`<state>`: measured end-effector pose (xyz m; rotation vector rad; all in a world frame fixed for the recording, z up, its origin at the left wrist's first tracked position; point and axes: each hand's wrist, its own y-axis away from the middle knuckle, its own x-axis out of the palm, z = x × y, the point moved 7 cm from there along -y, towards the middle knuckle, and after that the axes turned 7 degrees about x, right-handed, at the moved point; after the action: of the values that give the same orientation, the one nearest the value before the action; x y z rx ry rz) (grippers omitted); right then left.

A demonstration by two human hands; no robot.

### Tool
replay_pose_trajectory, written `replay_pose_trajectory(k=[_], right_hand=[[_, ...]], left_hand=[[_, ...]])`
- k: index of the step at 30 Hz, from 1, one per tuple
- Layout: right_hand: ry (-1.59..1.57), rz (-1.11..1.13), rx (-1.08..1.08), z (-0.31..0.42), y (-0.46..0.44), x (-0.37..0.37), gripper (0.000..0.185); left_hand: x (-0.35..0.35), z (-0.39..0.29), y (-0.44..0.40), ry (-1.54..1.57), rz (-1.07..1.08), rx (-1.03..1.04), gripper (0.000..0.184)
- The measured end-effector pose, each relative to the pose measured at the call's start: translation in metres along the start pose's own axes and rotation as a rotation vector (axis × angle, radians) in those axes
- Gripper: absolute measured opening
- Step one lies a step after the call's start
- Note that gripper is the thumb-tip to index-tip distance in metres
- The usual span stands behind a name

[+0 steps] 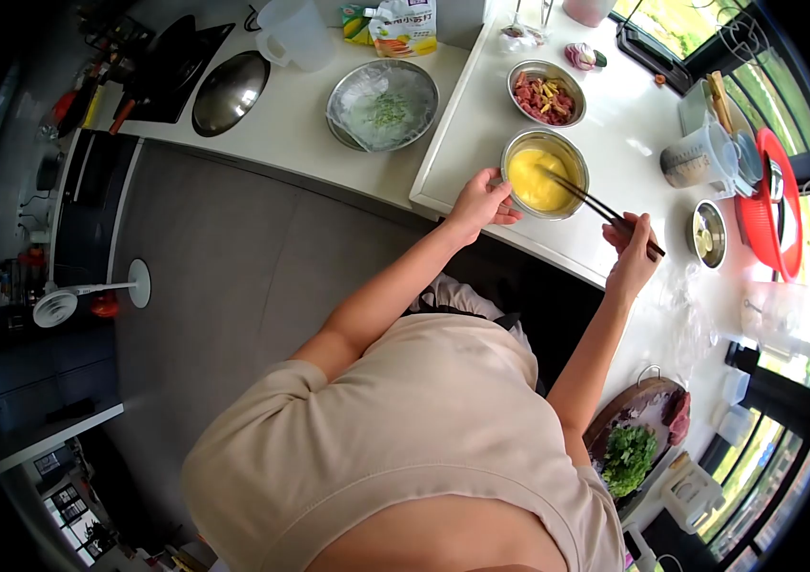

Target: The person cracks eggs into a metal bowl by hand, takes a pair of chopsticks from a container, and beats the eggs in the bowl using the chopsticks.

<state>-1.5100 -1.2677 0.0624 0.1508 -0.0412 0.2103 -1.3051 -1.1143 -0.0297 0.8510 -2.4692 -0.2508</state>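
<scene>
Near the counter's front edge stands a metal bowl (pixel 573 155) of yellow beaten egg (pixel 531 183). My left hand (pixel 483 206) grips the near left side of this bowl, its fingers at the rim. In my right hand (pixel 632 257) is a pair of dark chopsticks (pixel 599 206), tilted, with their tips in the egg. Just behind the egg bowl sits another metal bowl (pixel 578 93) with red meat pieces and yellowish strips (pixel 544 99). To the right of my right hand, a small metal bowl (pixel 719 234) holds pale slices.
A film-lined metal bowl (pixel 426 112) with green bits stands at the back left, near a domed lid (pixel 231 93). At right are a measuring jug (pixel 697 156) and a red basket (pixel 775 250). A round cutting board (pixel 615 416) carries leafy greens (pixel 630 459) and meat (pixel 678 418).
</scene>
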Motion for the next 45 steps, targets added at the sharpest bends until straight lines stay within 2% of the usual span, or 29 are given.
replay_pose_trajectory(k=[1,4,5,7,9,11,15,17,19,22,25,27,29,33,36,37,39,43,44,45], right_hand=[[0.015,-0.033,-0.032,0.001,-0.003,0.001,0.038],[0.188,0.185,0.025,0.0,0.0,0.012,0.038],[0.119,0.166,0.033,0.002,0.0,0.011,0.038],[0.028,-0.018,-0.023,0.009,0.001,0.007,0.039],[0.198,0.028,-0.038,0.001,-0.009,0.007,0.038],[0.262,0.22,0.047,0.0,-0.006,0.013,0.039],[0.051,-0.006,-0.033,0.005,-0.013,0.003,0.038],[0.213,0.208,0.055,-0.005,-0.018,0.007,0.038],[0.197,0.257,0.053,-0.001,-0.015,0.011,0.038],[0.088,0.053,-0.036,0.0,-0.021,0.008,0.039],[0.202,0.349,0.038,-0.016,-0.027,0.009,0.037],[0.097,0.26,0.004,-0.003,-0.024,0.005,0.036],[0.054,0.069,-0.115,0.004,-0.024,-0.001,0.034],[0.224,0.314,0.018,0.011,-0.01,0.014,0.035],[0.046,0.074,-0.064,0.011,-0.016,0.002,0.035],[0.089,0.104,-0.041,0.01,-0.013,0.007,0.035],[0.182,0.313,0.085,0.011,-0.004,0.018,0.035],[0.036,0.059,-0.047,0.017,-0.007,0.007,0.035],[0.14,0.077,-0.053,0.015,-0.007,0.009,0.035],[0.166,0.193,0.03,0.01,-0.006,0.013,0.035]], left_hand=[[0.0,0.001,0.001,0.002,-0.004,-0.001,0.044],[-0.002,0.005,0.001,0.007,-0.015,-0.012,0.044],[-0.002,0.005,0.002,0.019,-0.011,-0.005,0.042],[-0.003,0.006,0.003,0.023,-0.046,-0.003,0.038],[-0.005,0.013,0.001,0.003,-0.078,0.017,0.033],[-0.001,0.008,0.006,-0.012,-0.086,0.017,0.03],[0.0,0.006,0.009,-0.025,-0.117,0.03,0.026],[0.002,0.003,0.013,-0.035,-0.137,0.018,0.024],[0.003,0.003,0.016,-0.044,-0.146,0.008,0.024],[-0.001,0.008,0.014,-0.017,-0.15,0.037,0.028],[-0.002,0.021,0.007,0.01,-0.148,0.037,0.033],[-0.002,0.021,0.005,0.008,-0.126,0.061,0.032],[-0.002,0.017,0.008,0.027,-0.142,0.036,0.032],[0.002,0.013,0.01,0.018,-0.142,0.037,0.026],[0.003,0.011,0.009,0.0,-0.12,0.042,0.023],[0.003,0.011,0.01,-0.001,-0.118,0.042,0.022],[0.003,0.01,0.011,-0.03,-0.095,0.019,0.023],[0.003,0.009,0.013,-0.031,-0.088,0.024,0.022],[0.004,0.008,0.014,-0.029,-0.089,0.026,0.021],[0.004,0.007,0.014,-0.03,-0.089,0.029,0.021]])
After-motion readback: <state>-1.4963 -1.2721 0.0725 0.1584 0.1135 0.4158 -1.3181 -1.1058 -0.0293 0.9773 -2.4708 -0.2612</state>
